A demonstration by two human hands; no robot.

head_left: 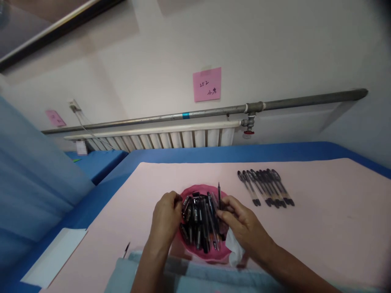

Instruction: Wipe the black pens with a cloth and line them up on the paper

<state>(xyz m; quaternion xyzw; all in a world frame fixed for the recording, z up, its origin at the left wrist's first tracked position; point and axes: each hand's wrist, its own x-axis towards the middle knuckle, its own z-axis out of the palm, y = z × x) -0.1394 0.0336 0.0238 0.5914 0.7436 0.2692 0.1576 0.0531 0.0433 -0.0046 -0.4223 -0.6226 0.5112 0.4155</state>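
Note:
A pink basin [191, 190] with a wavy rim sits before me, filled with black pen caps [195, 214] and clear pen barrels [210, 219]. My right hand [241, 219] is above its right side, thumb and fingers pinched on a thin dark pen refill [219, 191] that stands upright, tip up. Below that hand, a crumpled white tissue [234, 247] hangs over the basin's edge. My left hand [166, 215] is at the left rim with its fingers curled together. What those fingers hold, if anything, is hidden.
Several assembled black-capped pens [264, 187] lie in a row on the pink tabletop [330, 219]. A lone pen [126, 249] and a white sheet [55, 256] are at the left. Light-blue cloth [195, 280] lies in front, a radiator [171, 138] behind.

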